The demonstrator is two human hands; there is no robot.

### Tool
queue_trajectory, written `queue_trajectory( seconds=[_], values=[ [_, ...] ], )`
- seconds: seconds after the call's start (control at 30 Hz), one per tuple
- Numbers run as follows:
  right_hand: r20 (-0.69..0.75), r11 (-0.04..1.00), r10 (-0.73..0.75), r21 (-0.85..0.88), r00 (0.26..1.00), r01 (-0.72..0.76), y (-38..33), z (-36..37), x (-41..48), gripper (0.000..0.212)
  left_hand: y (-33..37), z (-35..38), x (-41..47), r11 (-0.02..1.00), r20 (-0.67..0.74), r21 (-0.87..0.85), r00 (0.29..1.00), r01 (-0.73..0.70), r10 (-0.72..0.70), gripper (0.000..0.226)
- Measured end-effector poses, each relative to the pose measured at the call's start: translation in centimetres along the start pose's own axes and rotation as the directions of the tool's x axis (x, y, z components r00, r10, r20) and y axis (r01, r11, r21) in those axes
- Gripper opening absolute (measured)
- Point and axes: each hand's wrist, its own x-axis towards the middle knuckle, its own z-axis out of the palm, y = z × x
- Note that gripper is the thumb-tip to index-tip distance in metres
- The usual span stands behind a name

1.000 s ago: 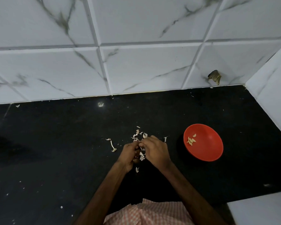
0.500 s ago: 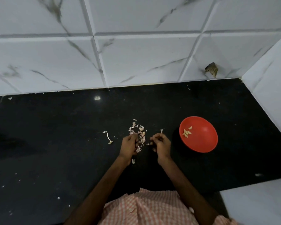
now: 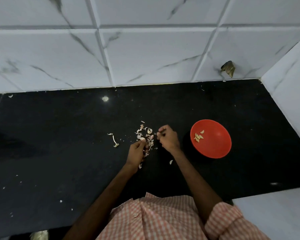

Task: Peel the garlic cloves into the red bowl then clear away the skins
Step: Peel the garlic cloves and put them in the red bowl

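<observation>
The red bowl sits on the black counter to the right, with several peeled garlic cloves inside. A loose pile of garlic skins and a few unpeeled cloves lies in the middle. My left hand is just below the pile and pinches a pale garlic clove at its fingertips. My right hand hovers between the pile and the bowl with its fingers curled inward. What those fingers hold, if anything, is hidden.
The black counter meets a white marble-tiled wall behind and a white side wall on the right. A dry garlic stem lies left of the pile, and a stray skin lies under my right wrist. Small flecks dot the counter.
My hands were pressed together over the pile and have drawn apart. The right hand moved right, toward the bowl, while the left stayed by the skins.
</observation>
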Motion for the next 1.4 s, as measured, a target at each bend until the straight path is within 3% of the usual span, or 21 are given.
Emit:
queue_trajectory(
  seconds=[0.17,0.23,0.33,0.43,0.6,0.73,0.8,0.93,1.07,1.17,1.23,1.4],
  values=[
    [0.007,0.936,-0.040,-0.350,0.999,0.040,1.8,-4.2,-0.5,0.011,-0.7,0.2,0.6,0.997,0.016,0.073,0.999,-0.028,0.027,0.034],
    [0.109,0.845,0.079,-0.535,0.991,-0.008,2.0,-5.9,-0.6,0.008,-1.0,0.5,0.8,0.993,0.038,0.115,0.999,-0.034,0.029,0.032],
    [0.240,0.695,0.346,-0.715,0.907,-0.077,1.6,-5.9,-1.6,0.034,-1.7,0.9,1.2,0.975,0.083,0.218,0.996,-0.047,0.029,0.030],
    [0.268,0.672,0.342,-0.740,0.901,-0.035,1.5,-3.6,-2.5,0.043,-2.3,1.0,1.7,0.959,0.109,0.278,0.994,-0.060,0.030,0.029],
    [0.251,0.701,0.247,-0.713,0.936,0.006,1.0,-1.8,-2.7,0.024,-2.5,0.8,1.8,0.946,0.148,0.313,0.988,-0.086,0.040,0.027],
    [0.239,0.895,0.195,-0.439,0.951,-0.074,1.4,-1.7,-2.3,0.020,-2.6,0.3,1.8,0.919,0.174,0.366,0.981,-0.148,0.089,0.025],
    [0.196,0.926,0.119,-0.376,0.973,-0.037,1.7,-2.1,-1.9,0.024,-2.9,-0.1,1.9,0.896,0.187,0.407,0.976,-0.177,0.108,0.023],
    [0.298,0.899,0.031,-0.426,0.954,0.104,2.1,-2.6,-2.2,0.015,-3.2,-0.5,2.0,0.827,0.166,0.524,0.976,-0.206,0.138,0.018],
    [0.461,0.826,-0.044,-0.482,0.886,0.292,2.6,-0.5,-3.5,0.031,-3.3,-0.9,2.1,0.795,0.110,0.574,0.980,-0.198,0.164,0.013],
    [0.435,0.734,-0.165,-0.545,0.885,0.405,3.4,0.4,-3.6,0.024,-3.4,-1.0,2.1,0.767,0.105,0.610,0.980,-0.197,0.168,0.012],
    [0.418,0.733,-0.199,-0.538,0.887,0.417,3.6,0.4,-3.5,0.020,-3.4,-1.0,2.0,0.759,0.104,0.622,0.981,-0.192,0.163,0.011],
    [0.411,0.752,-0.232,-0.499,0.882,0.431,3.9,0.6,-3.7,0.031,-3.6,-1.7,2.2,0.735,0.081,0.657,0.985,-0.166,0.150,0.009]
  ],
)
